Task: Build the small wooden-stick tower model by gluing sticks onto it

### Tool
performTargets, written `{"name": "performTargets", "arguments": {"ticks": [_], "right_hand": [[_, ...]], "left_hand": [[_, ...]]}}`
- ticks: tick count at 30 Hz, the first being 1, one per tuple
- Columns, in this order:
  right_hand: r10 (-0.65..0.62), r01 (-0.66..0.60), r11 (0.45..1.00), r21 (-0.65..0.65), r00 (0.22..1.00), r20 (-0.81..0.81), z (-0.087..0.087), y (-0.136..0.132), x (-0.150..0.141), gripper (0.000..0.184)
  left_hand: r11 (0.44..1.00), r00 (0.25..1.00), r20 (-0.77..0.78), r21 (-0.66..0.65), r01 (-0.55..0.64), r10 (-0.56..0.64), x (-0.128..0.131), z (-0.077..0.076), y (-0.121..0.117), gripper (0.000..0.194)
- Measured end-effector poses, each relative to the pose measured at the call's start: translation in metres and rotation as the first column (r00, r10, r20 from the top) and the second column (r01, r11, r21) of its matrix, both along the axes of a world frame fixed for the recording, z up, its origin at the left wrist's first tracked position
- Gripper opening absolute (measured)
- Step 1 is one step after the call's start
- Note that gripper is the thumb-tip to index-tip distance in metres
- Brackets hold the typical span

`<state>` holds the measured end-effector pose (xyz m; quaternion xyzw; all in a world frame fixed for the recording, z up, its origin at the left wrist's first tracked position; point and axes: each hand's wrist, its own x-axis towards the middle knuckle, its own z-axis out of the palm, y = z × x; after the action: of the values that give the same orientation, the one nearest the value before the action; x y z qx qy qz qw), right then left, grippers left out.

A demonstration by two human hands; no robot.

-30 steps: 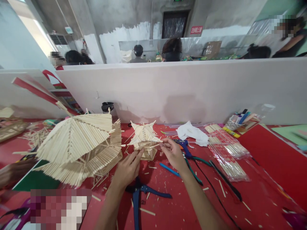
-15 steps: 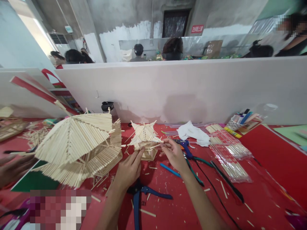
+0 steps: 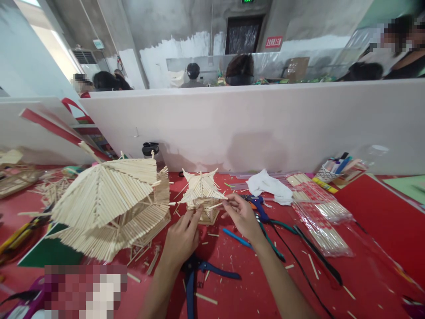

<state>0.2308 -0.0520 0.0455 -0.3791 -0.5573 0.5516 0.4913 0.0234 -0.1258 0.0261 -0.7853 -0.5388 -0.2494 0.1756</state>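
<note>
A small pavilion model [image 3: 201, 188] built of thin wooden sticks, with upturned roof corners, stands on the red table ahead of me. My left hand [image 3: 183, 232] rests its closed fingers against the model's near side, under the roof edge; the fingertips are partly hidden. At the model's right, my right hand [image 3: 241, 217] pinches a short thin stick [image 3: 217, 206] between thumb and forefinger, close to the roof corner. A blue-handled cutter [image 3: 191, 274] lies below my left hand. Just beyond my right hand is a blue glue gun [image 3: 260, 208].
A larger stick pavilion [image 3: 106, 190] stands at left on a green board [image 3: 49, 250]. Green-handled pliers [image 3: 274, 243], a black rod [image 3: 318, 257], white cloth [image 3: 268, 186] and packs of sticks [image 3: 322, 221] lie at right. A white partition [image 3: 212, 128] rises behind.
The view has shifted slightly. Another person's hand at the far left has gone out of view, and yellow-handled pliers show there. My hands stay at the small pavilion with little change.
</note>
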Motion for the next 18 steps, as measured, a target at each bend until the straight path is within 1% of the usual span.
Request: {"name": "performTargets", "arguments": {"ticks": [6, 13, 16, 18], "right_hand": [[-0.006, 0.005, 1.0, -0.022, 1.0, -0.026, 0.0014, -0.0007, -0.0014, 0.036], [-0.022, 0.021, 0.998, -0.057, 0.999, -0.029, 0.0035, 0.0004, 0.0008, 0.04], [-0.055, 0.046, 0.993, -0.105, 0.995, -0.084, 0.0065, 0.002, 0.0031, 0.043], [-0.051, 0.03, 0.988, -0.153, 0.99, -0.133, 0.0083, 0.0025, 0.0032, 0.045]], "left_hand": [[1.0, 1.0, 0.011, -0.013, -0.012, 0.012, -0.0011, -0.0014, -0.0004, 0.058], [1.0, 0.999, 0.042, -0.031, -0.006, 0.007, -0.0011, -0.0013, -0.0008, 0.065], [1.0, 0.999, 0.046, -0.028, -0.008, 0.009, -0.0009, -0.0004, -0.0008, 0.066], [1.0, 0.999, 0.045, -0.021, -0.001, 0.002, -0.0008, 0.0002, -0.0009, 0.066]]}}
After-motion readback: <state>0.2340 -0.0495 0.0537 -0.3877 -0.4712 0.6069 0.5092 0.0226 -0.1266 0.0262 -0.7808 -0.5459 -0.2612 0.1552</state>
